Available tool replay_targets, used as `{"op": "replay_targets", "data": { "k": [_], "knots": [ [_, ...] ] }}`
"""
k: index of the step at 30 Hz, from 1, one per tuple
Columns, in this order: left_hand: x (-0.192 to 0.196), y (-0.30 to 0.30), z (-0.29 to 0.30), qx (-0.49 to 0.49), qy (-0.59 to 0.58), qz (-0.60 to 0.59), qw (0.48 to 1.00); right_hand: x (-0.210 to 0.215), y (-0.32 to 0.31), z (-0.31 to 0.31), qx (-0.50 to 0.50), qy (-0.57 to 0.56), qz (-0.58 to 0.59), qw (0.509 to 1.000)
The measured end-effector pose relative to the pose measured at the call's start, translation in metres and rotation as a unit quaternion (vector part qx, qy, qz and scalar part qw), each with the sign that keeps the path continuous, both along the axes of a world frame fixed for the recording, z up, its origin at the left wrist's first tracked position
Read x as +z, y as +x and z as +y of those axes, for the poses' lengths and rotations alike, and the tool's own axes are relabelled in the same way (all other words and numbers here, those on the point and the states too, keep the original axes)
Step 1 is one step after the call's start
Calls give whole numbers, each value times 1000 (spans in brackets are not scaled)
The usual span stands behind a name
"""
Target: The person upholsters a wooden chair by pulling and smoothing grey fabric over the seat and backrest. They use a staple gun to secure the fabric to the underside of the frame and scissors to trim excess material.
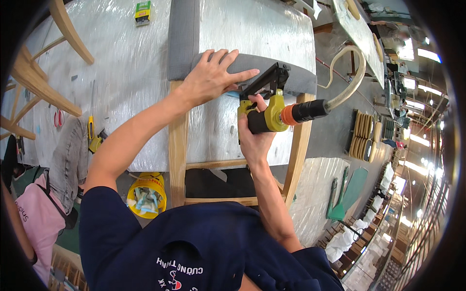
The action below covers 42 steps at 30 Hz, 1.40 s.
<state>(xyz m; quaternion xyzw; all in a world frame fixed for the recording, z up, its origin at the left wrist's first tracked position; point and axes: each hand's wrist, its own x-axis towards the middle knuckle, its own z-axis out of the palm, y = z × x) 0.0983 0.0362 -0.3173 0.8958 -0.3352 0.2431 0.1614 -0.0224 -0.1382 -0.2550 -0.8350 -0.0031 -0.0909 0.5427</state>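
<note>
A pneumatic stapler [268, 107], yellow-green and black with an orange collar, is gripped in my right hand [256, 132]. Its black nose points up over the grey fabric edge of an upholstered chair [182, 43], which lies on the table with its wooden legs toward me. My left hand [212, 75] rests with fingers spread on the grey fabric, just left of the stapler. A small light-blue patch shows beside the stapler's nose, partly hidden by it. From the stapler's rear a pale air hose [358, 80] curves off to the right.
A plastic-wrapped table [131, 63] carries a green and yellow box [143, 13], red-handled scissors [58, 118] and a yellow cutter [91, 127]. Wooden chair frames [43, 80] stand at left, near a person in pink [41, 213]. Below sits a yellow bucket [162, 186] of scraps.
</note>
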Motion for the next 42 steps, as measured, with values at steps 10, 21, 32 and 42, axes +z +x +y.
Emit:
{"op": "replay_targets", "data": {
  "k": [10, 21, 32, 42],
  "knots": [
    [-7, 1, 3, 0, 3, 34, 999, -12, 9, 23, 5, -15, 2, 1000],
    [-27, 117, 20, -91, -112, 545, 826, -2, -14, 11, 38, 17, -5, 999],
    [-1, 2, -1, 40, -194, 29, 980, 16, -19, 12, 11, -3, 18, 1000],
    [-30, -8, 12, 26, -22, 9, 999, -3, -4, 21, -3, -30, 52, 998]
  ]
}}
